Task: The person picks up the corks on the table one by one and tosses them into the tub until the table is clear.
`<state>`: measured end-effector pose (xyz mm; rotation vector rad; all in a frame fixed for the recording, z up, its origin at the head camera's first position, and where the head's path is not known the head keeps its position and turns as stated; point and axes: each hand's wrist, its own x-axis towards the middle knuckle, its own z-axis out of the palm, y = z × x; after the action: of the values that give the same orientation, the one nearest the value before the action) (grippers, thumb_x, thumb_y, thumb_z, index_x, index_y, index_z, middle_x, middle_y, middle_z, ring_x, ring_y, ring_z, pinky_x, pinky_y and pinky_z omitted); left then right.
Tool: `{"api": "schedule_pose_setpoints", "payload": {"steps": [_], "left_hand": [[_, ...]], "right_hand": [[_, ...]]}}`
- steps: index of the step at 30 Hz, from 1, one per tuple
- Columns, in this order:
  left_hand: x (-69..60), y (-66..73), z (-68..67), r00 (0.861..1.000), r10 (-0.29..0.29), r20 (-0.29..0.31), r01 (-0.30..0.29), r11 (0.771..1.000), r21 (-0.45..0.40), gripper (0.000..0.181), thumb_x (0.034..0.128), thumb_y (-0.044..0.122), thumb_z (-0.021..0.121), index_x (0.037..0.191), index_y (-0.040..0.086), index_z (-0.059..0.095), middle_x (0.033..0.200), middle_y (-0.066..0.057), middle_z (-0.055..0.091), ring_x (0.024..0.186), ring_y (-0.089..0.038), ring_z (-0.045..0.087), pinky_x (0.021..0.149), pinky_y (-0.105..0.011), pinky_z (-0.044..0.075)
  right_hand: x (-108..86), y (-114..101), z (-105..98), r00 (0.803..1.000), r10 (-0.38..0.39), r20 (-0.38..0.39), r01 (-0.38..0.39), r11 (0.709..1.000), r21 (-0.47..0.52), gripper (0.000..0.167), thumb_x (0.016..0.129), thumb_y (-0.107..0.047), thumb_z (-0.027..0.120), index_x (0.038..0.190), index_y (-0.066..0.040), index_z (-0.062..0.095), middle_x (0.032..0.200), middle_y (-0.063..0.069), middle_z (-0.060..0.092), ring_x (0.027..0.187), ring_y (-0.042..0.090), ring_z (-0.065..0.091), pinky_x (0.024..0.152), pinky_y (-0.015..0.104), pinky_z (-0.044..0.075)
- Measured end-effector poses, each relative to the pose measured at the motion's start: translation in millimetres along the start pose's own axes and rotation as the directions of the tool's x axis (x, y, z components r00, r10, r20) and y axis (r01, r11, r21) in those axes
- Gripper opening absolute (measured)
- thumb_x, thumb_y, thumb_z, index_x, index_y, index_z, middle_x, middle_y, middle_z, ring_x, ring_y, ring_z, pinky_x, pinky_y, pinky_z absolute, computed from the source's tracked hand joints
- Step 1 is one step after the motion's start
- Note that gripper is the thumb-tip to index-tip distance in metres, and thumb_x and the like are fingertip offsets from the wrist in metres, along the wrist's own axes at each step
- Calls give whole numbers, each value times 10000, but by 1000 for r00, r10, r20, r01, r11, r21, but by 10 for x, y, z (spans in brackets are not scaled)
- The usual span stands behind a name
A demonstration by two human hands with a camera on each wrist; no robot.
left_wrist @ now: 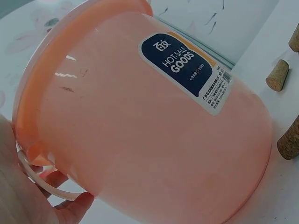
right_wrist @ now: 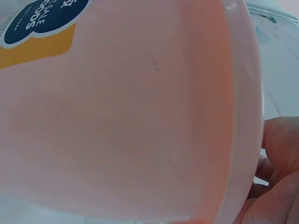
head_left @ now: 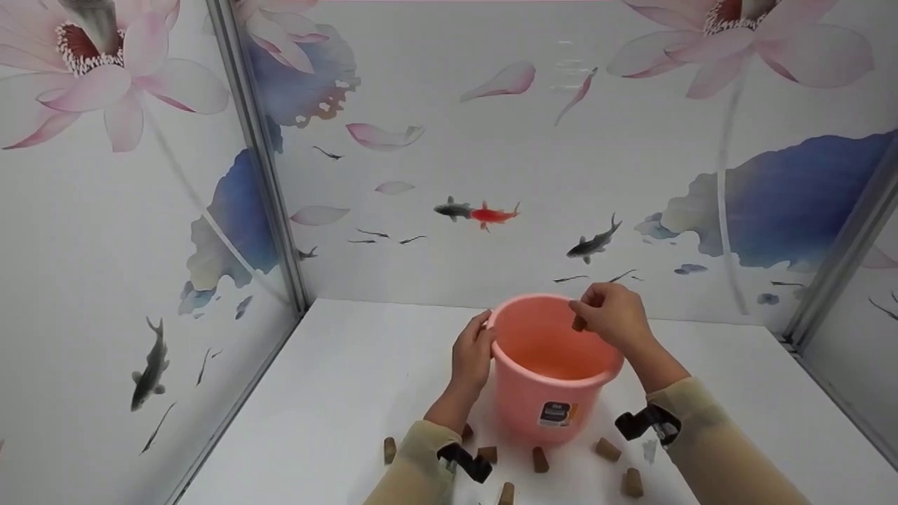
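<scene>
A pink bucket [head_left: 530, 400] with a dark label stands on the white table. My left hand [head_left: 471, 354] holds it by the left side of the rim; in the left wrist view the fingers of that hand [left_wrist: 28, 196] curl round the handle [left_wrist: 51, 189] at the rim. Over the right part of the bucket's opening, my right hand [head_left: 612, 315] pinches a brown cork [head_left: 579, 322]. In the right wrist view the bucket wall [right_wrist: 117, 121] hides the cork and part of the right hand [right_wrist: 278, 177].
Several corks lie on the table [head_left: 337, 379] in front of the bucket, among them one cork [head_left: 540, 460], another cork [head_left: 607, 449] and a third cork [head_left: 633, 482]. Printed panels [head_left: 421, 266] enclose the table at the back and sides.
</scene>
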<state>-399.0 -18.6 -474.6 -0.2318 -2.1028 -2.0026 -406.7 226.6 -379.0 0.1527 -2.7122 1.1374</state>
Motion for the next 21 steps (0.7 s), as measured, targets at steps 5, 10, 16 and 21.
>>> {"api": "schedule_pose_setpoints", "payload": {"steps": [5, 10, 16, 21], "left_hand": [[-5, -14, -12, 1000, -6, -7, 6, 1000, 6, 483, 1086, 281, 500, 1532, 108, 566, 1278, -78, 736, 1049, -268, 713, 871, -303, 623], [8, -12, 13, 1000, 2, 1, -2, 1000, 6, 490, 1089, 287, 491, 1538, 103, 559, 1305, -85, 730, 1090, -298, 717, 880, -297, 624], [-5, 19, 18, 1000, 5, -1, -5, 1000, 2, 479, 1095, 263, 487, 1539, 96, 554, 1309, -116, 726, 1121, -324, 717, 917, -329, 624], [-8, 15, 0, 1000, 14, 13, -14, 1000, -12, 487, 1095, 267, 486, 1545, 92, 544, 1324, -136, 718, 1135, -341, 710, 918, -319, 620]], "right_hand": [[-43, -11, 38, 1000, 4, 1, -4, 1000, 1, 253, 1010, -349, 718, 963, -101, 696, 877, 104, 675, 779, 226, 671, 696, 280, 589], [-69, 1, 22, 1000, -17, -12, 18, 1000, 11, 264, 1008, -359, 724, 962, -101, 696, 859, 107, 674, 750, 217, 647, 664, 279, 565], [-93, 53, -49, 1000, -9, 9, 9, 997, 80, 295, 1002, -380, 732, 989, -86, 703, 894, 101, 675, 798, 257, 729, 722, 300, 609], [-121, 89, -124, 999, 41, 33, -45, 990, 134, 356, 1010, -410, 719, 1086, -63, 695, 1033, 170, 669, 847, 233, 720, 773, 314, 644]]}}
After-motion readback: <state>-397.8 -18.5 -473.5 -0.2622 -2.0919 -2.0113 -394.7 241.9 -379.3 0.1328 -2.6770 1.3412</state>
